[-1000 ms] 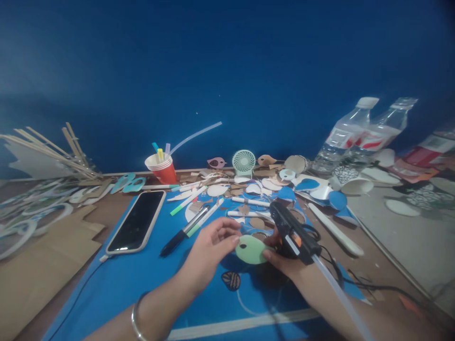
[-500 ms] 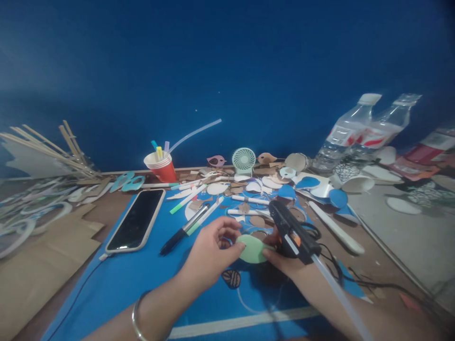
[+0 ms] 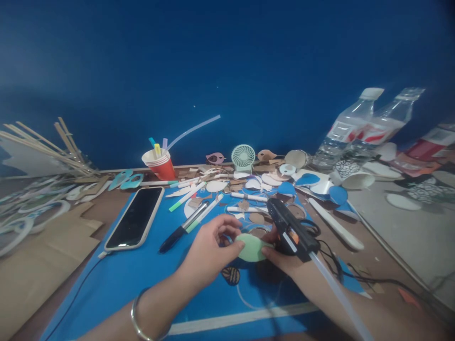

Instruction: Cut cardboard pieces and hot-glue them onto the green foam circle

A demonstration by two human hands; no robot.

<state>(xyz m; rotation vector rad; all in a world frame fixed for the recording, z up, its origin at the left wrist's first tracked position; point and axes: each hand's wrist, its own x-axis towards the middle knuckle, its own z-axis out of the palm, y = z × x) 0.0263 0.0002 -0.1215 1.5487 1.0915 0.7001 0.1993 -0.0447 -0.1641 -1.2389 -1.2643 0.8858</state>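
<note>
My left hand (image 3: pixel 208 251) pinches the left edge of a pale green oval paper cutout (image 3: pixel 253 247) over the blue sheet (image 3: pixel 135 279). My right hand (image 3: pixel 284 263) grips a black hot glue gun (image 3: pixel 289 229), and its fingertips touch the cutout's right edge. A clear glue stick (image 3: pixel 337 296) juts from the gun's back along my right forearm. The gun's nozzle points away from me, toward the paper scraps. A small dark patterned cutout (image 3: pixel 231 275) lies on the sheet just below the green piece.
A phone (image 3: pixel 135 218) lies left on the sheet, with a black marker (image 3: pixel 183 228) and pens beside it. Behind stand a red cup (image 3: pixel 160 166), a small green fan (image 3: pixel 243 157) and two plastic bottles (image 3: pixel 350 130). Cardboard (image 3: pixel 42 255) and sticks lie at left.
The whole view has shifted slightly. My left fingers have closed a little more on the green cutout, which sits a touch higher and nearer the glue gun.
</note>
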